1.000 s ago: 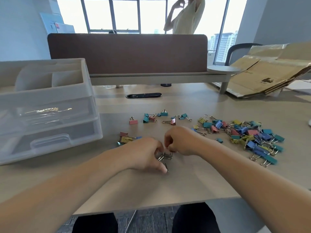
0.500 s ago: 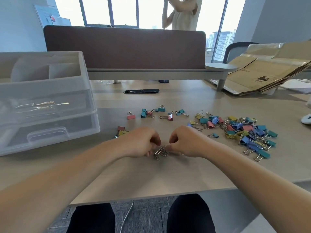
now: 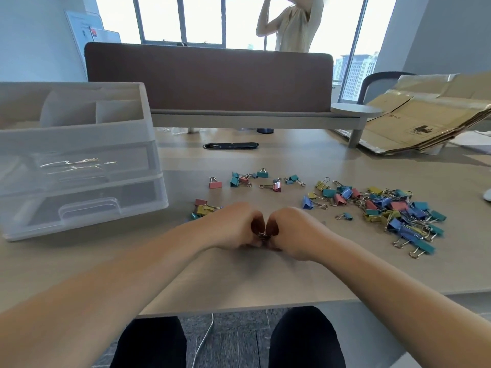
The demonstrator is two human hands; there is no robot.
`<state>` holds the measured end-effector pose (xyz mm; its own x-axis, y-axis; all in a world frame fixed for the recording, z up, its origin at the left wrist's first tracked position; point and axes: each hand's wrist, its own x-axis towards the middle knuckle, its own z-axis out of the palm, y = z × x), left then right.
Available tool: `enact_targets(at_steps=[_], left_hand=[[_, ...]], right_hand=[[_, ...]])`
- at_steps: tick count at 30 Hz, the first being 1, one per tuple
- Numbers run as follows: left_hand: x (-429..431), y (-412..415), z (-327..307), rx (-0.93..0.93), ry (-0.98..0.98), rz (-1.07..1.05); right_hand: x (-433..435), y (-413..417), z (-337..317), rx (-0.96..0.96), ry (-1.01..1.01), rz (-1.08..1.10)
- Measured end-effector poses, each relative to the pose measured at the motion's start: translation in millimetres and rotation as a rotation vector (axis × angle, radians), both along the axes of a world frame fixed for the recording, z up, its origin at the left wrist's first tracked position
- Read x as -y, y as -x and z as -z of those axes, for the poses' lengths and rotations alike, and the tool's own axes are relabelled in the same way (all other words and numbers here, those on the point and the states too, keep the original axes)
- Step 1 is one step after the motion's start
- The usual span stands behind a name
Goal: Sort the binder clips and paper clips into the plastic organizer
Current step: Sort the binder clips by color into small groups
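- Pale wood desk (image 3: 265, 277) fills the middle of the frame. A brown divider (image 3: 210, 78) stands behind it, and another person (image 3: 292, 25) is at the windows, top centre.
- Your organizer (image 3: 79, 144) sits at the left of the frame. It is clear plastic, with open compartments on top and two drawers below that look pushed in.
- Your left hand (image 3: 233, 229) and right hand (image 3: 292, 232) meet knuckle to knuckle at the centre of the frame, low on the desk.
- The fingers of both hands are curled in tight, and their tips pinch a small bunch of metal clips (image 3: 263, 236) between them. Only a glint shows, so you cannot tell which kind they are.
- A pile of binder clips (image 3: 393, 211) in blue, teal, yellow and pink lies at the right of the frame, well apart from the organizer.
- A loose row of clips (image 3: 255, 179) lies above your hands, toward the divider.
- A small cluster (image 3: 203, 208) sits just beside your left hand, partly hidden by it, between the hand and the organizer.
- Flattened cardboard (image 3: 425, 120) leans at the upper right.
- A black grommet (image 3: 230, 146) is set into the desk near the divider.
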<state>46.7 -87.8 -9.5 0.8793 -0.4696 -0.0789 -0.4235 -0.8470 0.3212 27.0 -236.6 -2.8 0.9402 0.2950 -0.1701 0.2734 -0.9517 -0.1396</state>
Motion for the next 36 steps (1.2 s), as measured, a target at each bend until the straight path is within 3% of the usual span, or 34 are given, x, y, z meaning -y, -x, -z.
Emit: enact_targets(at_steps=[9, 16, 21, 26, 36], left_hand=[[7, -3, 2, -0.057, 0.054, -0.042], [11, -4, 1, -0.058, 0.014, -0.019], [13, -8, 2, -0.053, -0.026, -0.009], [14, -9, 8, 0.017, -0.099, 0.023], [7, -9, 0, -0.083, -0.028, -0.001]], right_hand=[[-8, -4, -5, 0.011, 0.119, -0.022], [-1, -4, 0, 0.085, -0.031, -0.058], [-6, -7, -5, -0.041, 0.169, -0.079], [0, -9, -2, 0.029, -0.032, -0.038], [4, -14, 3, 0.042, -0.083, -0.038]])
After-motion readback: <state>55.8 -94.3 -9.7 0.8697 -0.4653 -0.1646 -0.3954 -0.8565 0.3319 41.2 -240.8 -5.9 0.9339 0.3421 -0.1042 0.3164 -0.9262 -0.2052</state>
